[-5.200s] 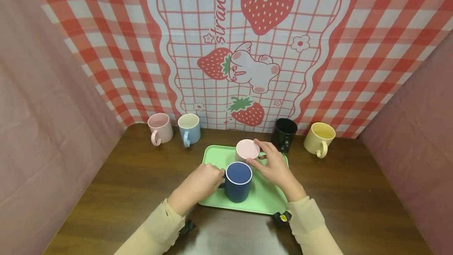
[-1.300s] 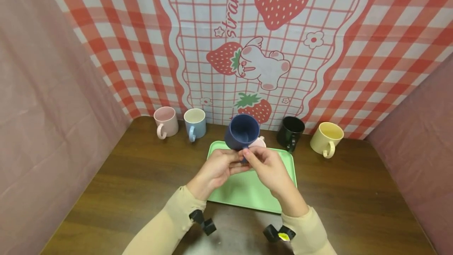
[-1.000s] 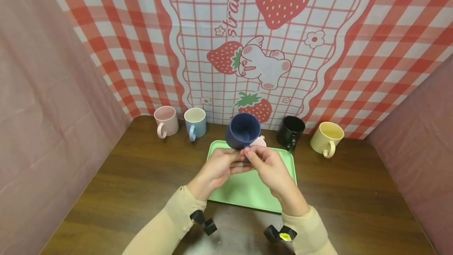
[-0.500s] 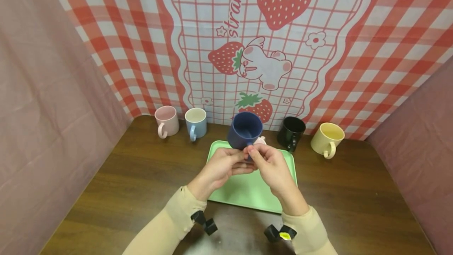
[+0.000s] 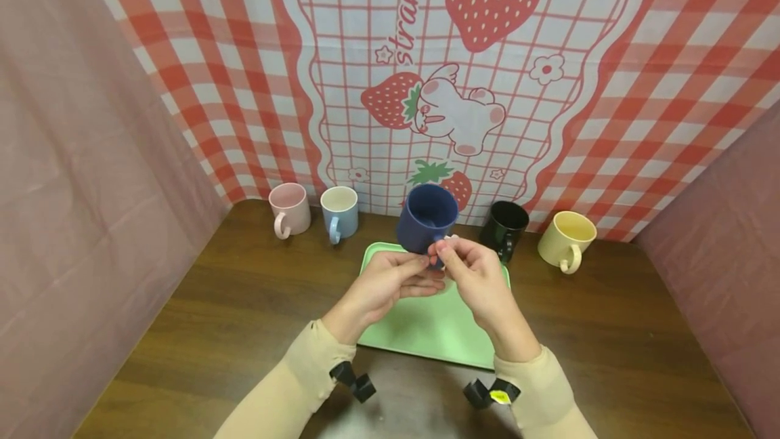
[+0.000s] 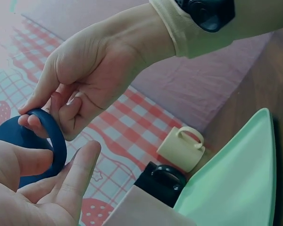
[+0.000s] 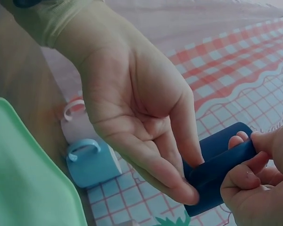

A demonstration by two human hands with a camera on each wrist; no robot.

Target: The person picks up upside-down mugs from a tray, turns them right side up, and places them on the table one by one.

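Note:
A dark blue mug (image 5: pixel 429 215) is held in the air above the light green tray (image 5: pixel 426 330), mouth up and tilted. My right hand (image 5: pixel 478 283) pinches its handle between thumb and fingers, as the left wrist view (image 6: pixel 56 136) handle shows. Close below, my left hand (image 5: pixel 386 286) has its fingers nearly straight. Its thumb and fingertips lie at the lower part of the handle, and its hold looks loose. Behind my hands, an upside-down pale pink mug (image 6: pixel 144 209) is mostly hidden in the head view.
Along the back of the brown table (image 5: pixel 213 330) stand a pink mug (image 5: pixel 290 212), a light blue mug (image 5: pixel 339 212), a black mug (image 5: pixel 504 229) and a yellow mug (image 5: pixel 567 239). A strawberry-print cloth (image 5: pixel 341 87) hangs behind them.
Earlier the blue mug stood upside down on the tray, my left hand at its handle and my right hand at the pale pink mug. Lately the blue mug has shifted slightly right with my right hand.

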